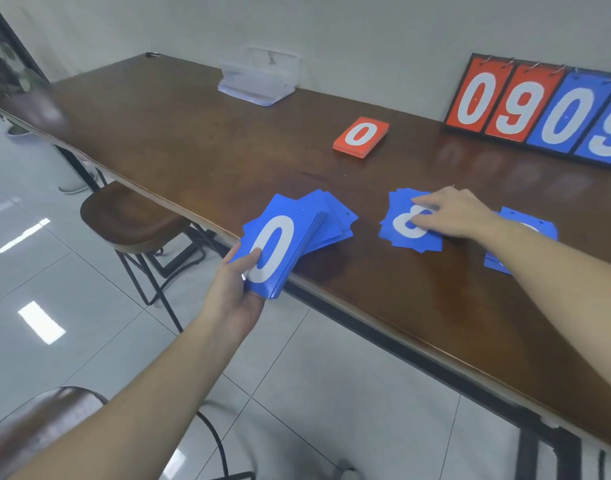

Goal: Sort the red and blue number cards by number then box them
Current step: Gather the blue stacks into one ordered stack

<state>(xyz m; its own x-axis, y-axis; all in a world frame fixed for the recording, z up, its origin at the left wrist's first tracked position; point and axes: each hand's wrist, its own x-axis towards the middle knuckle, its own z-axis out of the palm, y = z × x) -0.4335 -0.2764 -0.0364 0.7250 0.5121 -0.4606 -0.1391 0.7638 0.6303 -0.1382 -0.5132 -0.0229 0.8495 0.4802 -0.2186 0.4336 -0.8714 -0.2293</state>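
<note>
Mid-sort: left hand (240, 289) grips a blue stack (290, 233) showing 0; right hand (449, 213), fingers flat, presses the 8 pile (406, 225); next, likely deal another card

Blue stack (290, 233) fanned at table edge; red stack (361, 136) squared.

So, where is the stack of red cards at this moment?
In the head view the red stack lies flat on the table, right of centre, alone between the scoreboard and the blue piles near the hands.
</note>
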